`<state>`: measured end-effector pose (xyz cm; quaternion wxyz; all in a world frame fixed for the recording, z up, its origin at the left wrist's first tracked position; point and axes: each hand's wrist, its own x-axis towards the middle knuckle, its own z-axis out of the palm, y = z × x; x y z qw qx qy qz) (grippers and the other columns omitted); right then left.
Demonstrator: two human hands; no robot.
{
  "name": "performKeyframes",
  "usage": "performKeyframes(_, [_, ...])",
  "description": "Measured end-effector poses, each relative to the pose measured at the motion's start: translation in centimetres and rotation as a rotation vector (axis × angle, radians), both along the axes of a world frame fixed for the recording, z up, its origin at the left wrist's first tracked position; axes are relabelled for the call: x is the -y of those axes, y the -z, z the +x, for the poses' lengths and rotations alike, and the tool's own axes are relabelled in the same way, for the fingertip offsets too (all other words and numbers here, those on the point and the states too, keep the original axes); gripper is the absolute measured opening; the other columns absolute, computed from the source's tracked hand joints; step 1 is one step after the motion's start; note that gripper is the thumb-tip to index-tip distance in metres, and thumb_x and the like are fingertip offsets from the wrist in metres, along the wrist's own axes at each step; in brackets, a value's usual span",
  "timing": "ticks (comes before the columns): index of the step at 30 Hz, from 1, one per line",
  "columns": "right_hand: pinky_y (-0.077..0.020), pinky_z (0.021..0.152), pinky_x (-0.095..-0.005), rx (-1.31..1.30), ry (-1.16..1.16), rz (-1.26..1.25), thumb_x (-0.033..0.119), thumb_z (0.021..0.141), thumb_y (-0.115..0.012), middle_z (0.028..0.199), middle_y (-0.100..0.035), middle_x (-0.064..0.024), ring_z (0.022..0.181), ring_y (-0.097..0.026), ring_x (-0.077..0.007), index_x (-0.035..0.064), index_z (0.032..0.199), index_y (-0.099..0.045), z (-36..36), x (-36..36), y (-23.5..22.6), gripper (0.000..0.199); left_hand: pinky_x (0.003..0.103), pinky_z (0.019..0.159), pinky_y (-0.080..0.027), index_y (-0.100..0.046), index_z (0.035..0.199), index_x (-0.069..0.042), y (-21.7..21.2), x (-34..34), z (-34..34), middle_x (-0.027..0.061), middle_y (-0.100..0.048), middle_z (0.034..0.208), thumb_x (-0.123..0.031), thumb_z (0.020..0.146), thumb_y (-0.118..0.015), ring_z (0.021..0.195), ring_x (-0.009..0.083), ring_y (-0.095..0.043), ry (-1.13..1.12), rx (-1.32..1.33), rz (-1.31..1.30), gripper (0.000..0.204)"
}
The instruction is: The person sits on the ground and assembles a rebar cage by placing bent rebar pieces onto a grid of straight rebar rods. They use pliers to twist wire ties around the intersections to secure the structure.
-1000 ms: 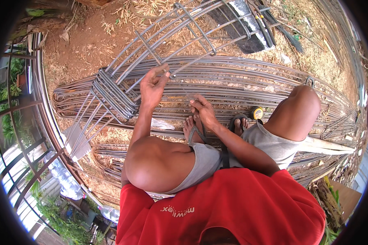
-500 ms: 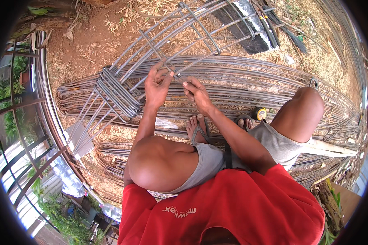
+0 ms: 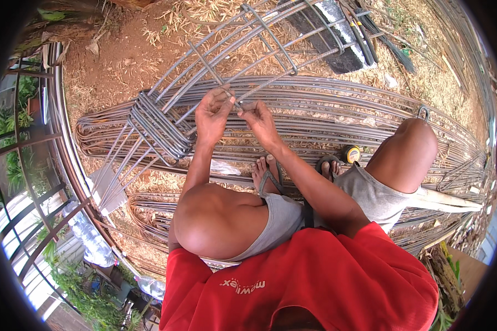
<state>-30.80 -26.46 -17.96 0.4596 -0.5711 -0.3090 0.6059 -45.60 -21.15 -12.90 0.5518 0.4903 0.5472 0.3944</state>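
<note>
A rebar cage (image 3: 226, 51) of long grey bars and square stirrups slants across the upper middle. My left hand (image 3: 212, 113) is closed around the near corner of one stirrup (image 3: 207, 65), its thumb pressed against the fingers. Right beside it my right hand (image 3: 259, 122) pinches at the same corner, fingertips together; whatever lies between them is too small to name. Bunched stirrups (image 3: 159, 128) sit around the cage's bars to the left of my hands. Underneath lies a thick bundle of bent rebar (image 3: 337, 105).
A yellow and black tape measure (image 3: 351, 154) lies beside my sandalled foot (image 3: 328, 165). Beyond the cage's right end are a dark board (image 3: 337, 41) and long-handled cutters (image 3: 360, 38). More bent bars (image 3: 149, 212) lie near my knee. A metal railing (image 3: 25, 143) stands far left.
My right hand has shifted left and slightly inward, closer to my left hand, with its fingers more tightly bunched. My left hand stays at the stirrup corner.
</note>
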Motion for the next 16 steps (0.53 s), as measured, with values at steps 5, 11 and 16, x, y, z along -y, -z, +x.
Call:
performKeyframes(5, [-0.0494, 0.07, -0.0334, 0.009, 0.045, -0.016, 0.033, 0.095, -0.085, 0.084, -0.065, -0.0062, 0.078, -0.058, -0.0138, 0.0004, 0.099, -0.064, -0.4, 0.1, -0.7, 0.039, 0.027, 0.085, -0.057, -0.075, 0.125, 0.001, -0.1, 0.1, 0.5, 0.0077, -0.076, 0.112, -0.011, 0.101, -0.078, 0.096, 0.0114, -0.071, -0.151, 0.015, -0.002, 0.027])
performKeyframes(11, [-0.0525, 0.067, -0.0348, 0.135, 0.084, -0.034, 0.033, 0.093, -0.088, 0.082, -0.07, -0.0083, 0.074, -0.062, -0.0157, -0.0002, 0.097, -0.068, -0.5, -0.2, -1.3, 0.04, 0.028, 0.088, -0.053, -0.08, 0.119, 0.0, -0.4, -0.1, 0.4, 0.0062, -0.07, 0.107, -0.017, 0.103, -0.077, 0.098, 0.0126, -0.066, -0.204, -0.212, 0.109, 0.023])
performKeyframes(16, [-0.0562, 0.069, -0.0353, 0.213, 0.074, -0.024, 0.031, 0.091, -0.09, 0.089, -0.078, -0.0131, 0.077, -0.07, -0.0187, -0.0016, 0.108, -0.074, -0.3, -0.2, -1.8, 0.04, 0.028, 0.094, -0.051, -0.081, 0.121, -0.004, -0.6, 0.0, 0.2, 0.0076, -0.07, 0.111, -0.018, 0.103, -0.076, 0.102, 0.0137, -0.066, -0.225, 0.022, 0.023, 0.023])
